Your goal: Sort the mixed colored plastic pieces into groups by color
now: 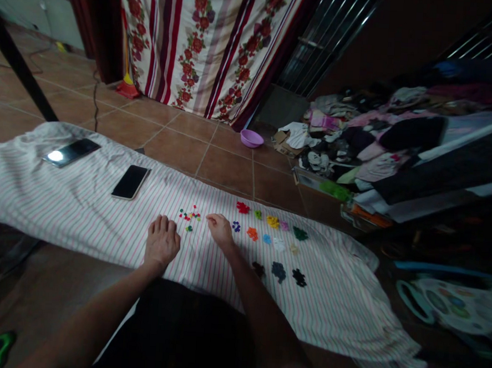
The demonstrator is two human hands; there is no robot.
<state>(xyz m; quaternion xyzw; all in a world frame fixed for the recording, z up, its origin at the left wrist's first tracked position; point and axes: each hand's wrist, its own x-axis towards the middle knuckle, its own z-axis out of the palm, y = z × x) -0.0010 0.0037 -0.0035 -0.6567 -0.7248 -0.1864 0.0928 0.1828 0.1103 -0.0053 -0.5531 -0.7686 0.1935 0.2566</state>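
Observation:
My left hand (163, 241) rests palm down on the striped cloth, its fingers lying on the fabric with nothing seen in them. Right of it, my right hand (220, 228) has thumb and fingertips pinched together; anything between them is too small to make out. A mixed scatter of small coloured pieces (190, 216) lies between and just beyond the hands. To the right are piles sorted by colour, among them red pieces (242, 207), dark blue pieces (236, 226), orange pieces (252, 234), yellow pieces (272, 222), grey pieces (278, 271) and black pieces (299, 277).
Two phones, one dark-screened (130, 182) and one reflecting light (72, 152), lie on the cloth (330, 300) at the left. Beyond its edge, a purple basin (251, 139) stands on the tiled floor. Heaped clothes (374, 131) fill the right side.

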